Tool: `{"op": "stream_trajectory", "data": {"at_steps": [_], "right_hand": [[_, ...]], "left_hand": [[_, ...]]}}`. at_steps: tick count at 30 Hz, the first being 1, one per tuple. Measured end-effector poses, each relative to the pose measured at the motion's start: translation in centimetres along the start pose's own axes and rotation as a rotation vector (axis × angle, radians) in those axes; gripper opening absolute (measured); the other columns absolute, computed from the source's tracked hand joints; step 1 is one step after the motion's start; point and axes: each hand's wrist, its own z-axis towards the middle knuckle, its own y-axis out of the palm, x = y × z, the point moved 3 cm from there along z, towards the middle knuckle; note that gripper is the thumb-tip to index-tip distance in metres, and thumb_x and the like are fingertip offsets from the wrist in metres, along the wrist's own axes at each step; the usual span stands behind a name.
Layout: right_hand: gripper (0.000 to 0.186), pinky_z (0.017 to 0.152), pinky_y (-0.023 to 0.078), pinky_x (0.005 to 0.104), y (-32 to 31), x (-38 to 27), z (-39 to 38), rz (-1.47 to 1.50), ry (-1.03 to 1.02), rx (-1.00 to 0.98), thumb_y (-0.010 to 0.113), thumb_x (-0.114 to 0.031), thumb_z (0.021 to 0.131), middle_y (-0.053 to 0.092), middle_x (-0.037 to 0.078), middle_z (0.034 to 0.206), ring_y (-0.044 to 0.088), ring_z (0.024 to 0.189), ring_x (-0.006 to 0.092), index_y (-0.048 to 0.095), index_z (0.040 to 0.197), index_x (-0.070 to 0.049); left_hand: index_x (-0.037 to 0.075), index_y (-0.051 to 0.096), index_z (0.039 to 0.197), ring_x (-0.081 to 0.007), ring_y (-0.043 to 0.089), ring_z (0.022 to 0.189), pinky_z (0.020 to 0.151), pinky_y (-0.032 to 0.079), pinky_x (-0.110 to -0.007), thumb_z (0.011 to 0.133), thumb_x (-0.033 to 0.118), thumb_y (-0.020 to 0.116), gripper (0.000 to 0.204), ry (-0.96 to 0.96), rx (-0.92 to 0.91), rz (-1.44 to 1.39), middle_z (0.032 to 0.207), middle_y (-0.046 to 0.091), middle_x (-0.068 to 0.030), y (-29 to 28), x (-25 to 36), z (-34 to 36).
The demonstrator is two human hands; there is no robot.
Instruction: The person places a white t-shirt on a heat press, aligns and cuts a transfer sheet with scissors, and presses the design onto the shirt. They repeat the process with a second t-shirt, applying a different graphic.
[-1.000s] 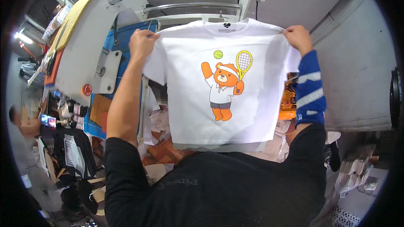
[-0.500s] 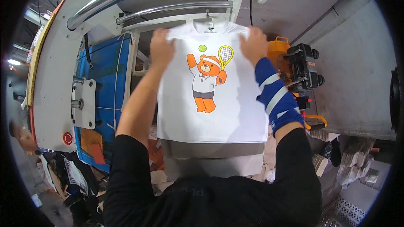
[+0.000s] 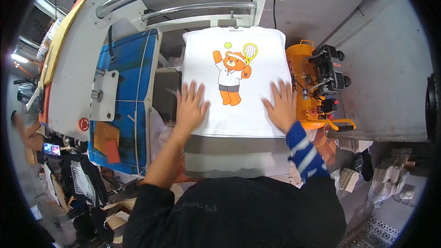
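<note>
A white T-shirt (image 3: 209, 59) lies spread over the grey platen (image 3: 225, 149) of a press, its neckline at the far end. Printed on its front is an orange bear (image 3: 228, 76) with a tennis racket and a ball. Flat on the shirt's lower left side rests my left hand (image 3: 190, 108), fingers spread and pointing away from me. My right hand (image 3: 282, 108) lies the same way on the lower right side, with a blue and white striped sleeve on that forearm. Neither hand holds anything.
The press's white arm (image 3: 76, 78) and a blue board (image 3: 131, 78) stand at the left, below chrome bars (image 3: 197, 7). On the right is an orange air compressor (image 3: 303, 64) with a black motor. Stacked bundles (image 3: 388, 170) lie at the lower right. A person's arm (image 3: 30, 135) shows far left.
Both hands have left the shirt's shoulders and come down toward me, now spread flat on its lower sides. The shirt's collar end now sits lower and flatter over the platen's far edge.
</note>
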Motion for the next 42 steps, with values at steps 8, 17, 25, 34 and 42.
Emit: {"op": "stream_trajectory", "data": {"at_steps": [8,17,25,34,42], "right_hand": [[0.063,0.118,0.028,0.0565,-0.5,0.4,-9.5,0.003,0.290,0.096,0.057,-0.043,0.098,0.036,0.031,0.154,0.032,0.144,0.0497,0.048,0.147,-0.005],[0.061,0.119,0.026,0.0561,4.8,-20.5,-1.7,0.127,-0.340,0.138,0.061,-0.043,0.095,0.048,0.028,0.147,0.035,0.144,0.0443,0.055,0.138,0.001],[0.076,0.119,0.023,0.0584,7.8,-18.8,-3.0,-0.182,-0.207,0.001,0.049,-0.058,0.098,0.040,0.029,0.154,0.034,0.145,0.0441,0.044,0.151,-0.003],[0.020,0.092,0.053,0.0400,-10.8,-51.0,-11.8,0.859,-1.147,0.238,0.070,-0.008,0.089,0.070,0.020,0.111,0.067,0.105,0.0362,0.071,0.106,0.001],[0.052,0.098,0.046,0.0491,-7.2,-62.7,-5.6,0.279,-1.186,0.179,0.076,-0.021,0.078,0.061,0.023,0.123,0.057,0.117,0.0389,0.062,0.125,-0.002]], "left_hand": [[0.007,0.041,0.152,-0.0506,0.033,0.143,0.119,0.029,-0.053,0.100,0.022,0.056,0.056,-0.286,0.011,-0.270,0.160,0.028,-0.0290,-2.4,0.6,-12.3],[0.004,0.068,0.110,-0.0371,0.066,0.105,0.091,0.053,-0.045,0.086,0.007,0.070,0.025,0.103,0.120,-0.635,0.109,0.069,-0.0176,-9.1,2.1,-26.1],[0.005,0.069,0.113,-0.0361,0.066,0.103,0.091,0.053,-0.045,0.093,0.013,0.062,0.022,-0.270,0.165,-0.559,0.108,0.070,-0.0161,-8.8,-3.0,-42.9],[0.008,0.069,0.123,-0.0385,0.067,0.110,0.094,0.054,-0.048,0.093,0.027,0.061,0.037,-1.408,-0.549,-0.476,0.120,0.070,-0.0171,4.7,-4.8,-66.7],[0.006,0.061,0.130,-0.0343,0.064,0.114,0.095,0.050,-0.041,0.095,0.024,0.060,0.040,-1.197,-0.063,-0.797,0.131,0.064,-0.0146,-3.7,4.7,-67.7]]}}
